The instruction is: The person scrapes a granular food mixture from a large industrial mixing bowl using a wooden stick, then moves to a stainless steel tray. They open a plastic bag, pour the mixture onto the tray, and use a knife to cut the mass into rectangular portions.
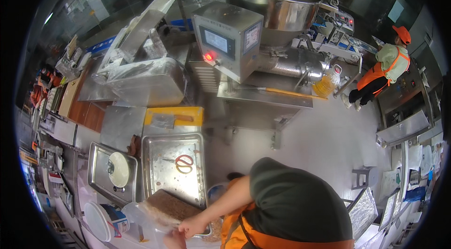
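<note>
A brown, crumbly block [172, 206] rests across the near end of a metal tray [172, 187], with clear plastic film [149, 222] around its near side. My right hand [194, 226] is a closed fist at the block's lower edge, gripping the film. Close below it, my left hand [175, 240] touches the same spot; the frame's bottom edge cuts it off, so its grip is unclear. Red-handled scissors [184, 163] lie in the tray among brown crumbs.
A cleaver [171, 120] lies on a yellow board [199, 116]. Beside the tray are a smaller tray [92, 164] holding a pale bowl [119, 169] and a lidded white bucket [97, 221]. A steel machine [229, 37] stands beyond. A co-worker [387, 62] stands far right.
</note>
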`<state>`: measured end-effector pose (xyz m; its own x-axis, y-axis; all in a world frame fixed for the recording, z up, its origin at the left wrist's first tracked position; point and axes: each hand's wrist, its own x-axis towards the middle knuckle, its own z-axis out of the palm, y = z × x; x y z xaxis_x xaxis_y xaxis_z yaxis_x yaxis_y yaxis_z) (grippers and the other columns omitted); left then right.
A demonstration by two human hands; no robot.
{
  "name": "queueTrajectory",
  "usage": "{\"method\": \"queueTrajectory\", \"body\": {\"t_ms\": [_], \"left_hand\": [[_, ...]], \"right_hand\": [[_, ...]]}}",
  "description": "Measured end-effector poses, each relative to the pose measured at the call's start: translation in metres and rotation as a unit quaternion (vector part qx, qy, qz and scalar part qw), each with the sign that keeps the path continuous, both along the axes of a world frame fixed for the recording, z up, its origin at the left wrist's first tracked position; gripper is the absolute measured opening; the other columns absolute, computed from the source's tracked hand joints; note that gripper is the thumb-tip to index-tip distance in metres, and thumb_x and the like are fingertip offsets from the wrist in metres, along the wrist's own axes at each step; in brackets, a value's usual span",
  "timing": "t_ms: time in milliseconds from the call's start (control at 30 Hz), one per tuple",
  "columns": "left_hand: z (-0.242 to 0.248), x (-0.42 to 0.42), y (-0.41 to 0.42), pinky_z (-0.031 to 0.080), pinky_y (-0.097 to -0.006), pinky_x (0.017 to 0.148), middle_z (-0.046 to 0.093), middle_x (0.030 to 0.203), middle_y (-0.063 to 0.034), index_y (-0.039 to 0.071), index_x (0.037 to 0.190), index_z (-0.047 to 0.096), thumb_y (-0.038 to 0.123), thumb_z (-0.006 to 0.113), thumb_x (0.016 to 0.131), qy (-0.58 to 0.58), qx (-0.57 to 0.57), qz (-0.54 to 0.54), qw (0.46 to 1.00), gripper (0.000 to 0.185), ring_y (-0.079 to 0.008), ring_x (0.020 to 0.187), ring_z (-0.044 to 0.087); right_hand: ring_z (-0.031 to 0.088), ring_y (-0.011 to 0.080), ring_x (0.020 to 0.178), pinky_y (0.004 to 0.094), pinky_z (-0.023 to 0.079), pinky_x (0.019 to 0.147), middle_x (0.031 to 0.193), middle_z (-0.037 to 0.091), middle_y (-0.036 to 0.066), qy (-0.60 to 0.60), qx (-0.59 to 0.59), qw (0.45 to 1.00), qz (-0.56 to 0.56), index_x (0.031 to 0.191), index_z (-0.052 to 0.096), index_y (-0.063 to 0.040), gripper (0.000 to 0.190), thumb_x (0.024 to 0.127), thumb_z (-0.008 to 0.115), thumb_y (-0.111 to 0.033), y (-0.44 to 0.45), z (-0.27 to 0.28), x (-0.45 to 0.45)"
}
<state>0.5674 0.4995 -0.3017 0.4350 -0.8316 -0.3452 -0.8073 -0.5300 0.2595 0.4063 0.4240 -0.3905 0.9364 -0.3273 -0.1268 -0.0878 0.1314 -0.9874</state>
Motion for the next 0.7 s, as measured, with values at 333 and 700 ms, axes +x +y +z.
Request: {"method": "queueTrajectory", "body": {"t_ms": [333,700], "left_hand": [[0.018,-0.024,0.017,0.058,-0.0544,0.084,0.076,0.102,-0.0323,-0.005,0.112,0.079,0.026,0.057,0.104,-0.019,-0.091,0.039,0.995,0.039,-0.0492,0.092,0.073],[0.037,-0.059,0.0,0.057,-0.0532,0.092,0.075,0.108,-0.0343,-0.008,0.118,0.077,0.024,0.057,0.103,0.01,-0.082,0.067,0.994,0.041,-0.0492,0.101,0.073]], "right_hand": [[0.069,0.0365,0.115,0.0503,0.054,0.095,0.118,0.073,0.018,0.245,-0.193,0.906,-0.286,0.12,0.068,-0.006,0.032,0.089,0.069,-0.016,-0.149,-0.071,-0.072],[0.068,0.0302,0.12,0.042,0.055,0.102,0.123,0.074,0.014,0.388,-0.428,0.791,-0.2,0.109,0.08,-0.005,0.029,0.082,0.076,-0.013,-0.216,-0.164,-0.037]]}}
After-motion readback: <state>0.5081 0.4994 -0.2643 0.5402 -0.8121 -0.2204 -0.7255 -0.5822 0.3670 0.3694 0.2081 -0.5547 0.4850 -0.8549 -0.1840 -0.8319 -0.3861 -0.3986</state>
